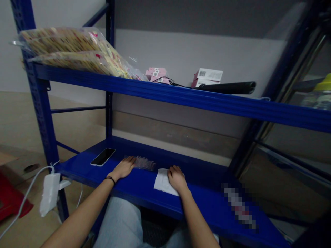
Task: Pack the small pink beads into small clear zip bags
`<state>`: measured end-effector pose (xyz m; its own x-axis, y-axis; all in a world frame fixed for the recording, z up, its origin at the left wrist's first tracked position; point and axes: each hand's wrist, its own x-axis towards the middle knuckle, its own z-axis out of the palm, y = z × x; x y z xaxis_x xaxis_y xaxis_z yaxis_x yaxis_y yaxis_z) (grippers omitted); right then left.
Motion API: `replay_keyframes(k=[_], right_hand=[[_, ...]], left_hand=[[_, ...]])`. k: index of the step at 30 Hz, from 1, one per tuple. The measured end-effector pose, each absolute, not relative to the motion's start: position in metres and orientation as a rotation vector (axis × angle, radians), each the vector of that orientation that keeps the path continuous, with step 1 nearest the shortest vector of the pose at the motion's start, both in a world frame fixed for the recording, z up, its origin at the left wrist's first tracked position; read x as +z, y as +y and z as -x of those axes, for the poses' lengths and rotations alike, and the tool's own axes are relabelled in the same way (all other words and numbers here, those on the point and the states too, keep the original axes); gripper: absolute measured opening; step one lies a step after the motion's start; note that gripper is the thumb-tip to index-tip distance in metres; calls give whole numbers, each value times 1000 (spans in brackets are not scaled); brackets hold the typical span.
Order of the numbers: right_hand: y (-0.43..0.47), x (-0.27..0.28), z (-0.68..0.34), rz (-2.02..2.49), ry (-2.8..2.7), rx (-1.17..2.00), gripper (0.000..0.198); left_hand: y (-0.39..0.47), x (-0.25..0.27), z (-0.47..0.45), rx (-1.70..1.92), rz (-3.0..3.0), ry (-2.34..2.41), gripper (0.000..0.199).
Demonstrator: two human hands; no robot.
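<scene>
My left hand (124, 167), with a dark band at the wrist, lies on the lower blue shelf (144, 186). Its fingertips touch the near end of a row of thin, clear, ruffled plastic pieces (145, 163), whose exact kind I cannot make out. On the right edge of a white sheet of paper or tissue (162, 182) rests my right hand (177, 177), palm down. Its fingers lie over the sheet and slightly bent, not closed round it. A phone (103, 157) with a dark screen lies left of my left hand.
Above runs the upper shelf's beam (155, 92), bearing bagged yellowish packets (74, 51), pink boxes (156, 73) and a black rod (230, 88). A white power strip (50, 193) hangs at the left post. A blurred-out item (239, 206) lies at right.
</scene>
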<state>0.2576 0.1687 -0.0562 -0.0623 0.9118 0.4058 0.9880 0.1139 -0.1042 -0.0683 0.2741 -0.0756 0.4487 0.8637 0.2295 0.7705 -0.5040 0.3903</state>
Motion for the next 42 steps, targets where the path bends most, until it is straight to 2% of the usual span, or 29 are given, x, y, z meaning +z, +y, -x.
replay_keyframes(k=[6,11,13,17,20,25,28,31,36,42], right_hand=[[168,-48,-261,1770,-1940,-261,27],[162,-40,-284,1579,-1658,-199,41],[149,-42,-294,1549,-1534,-201,44],[107,-58,-311,1571,-1354,-245,45],[80,-67,-313,1611,-1297,-131,46],[65,-25,-271,1305,-1617,266,28],[61,22,-231,1095,-1849,368,32],[55,50,-206,979,-2096,373,45],[36,39,-204,996,-2307,320,52],[15,-1,-211,1052,-2392,344,52]], left_hand=[[278,-58,73,632,-2435,1408,66],[291,-34,79,599,-2345,1331,82],[297,-26,78,583,-2294,1326,79],[303,-13,77,638,-2215,1281,62],[293,-7,78,779,-2175,1242,55],[232,2,56,1088,-2040,1047,59],[181,13,30,1025,-1970,732,57],[142,23,11,956,-1833,587,54],[119,5,7,827,-1813,517,50],[112,-41,3,727,-1945,561,67]])
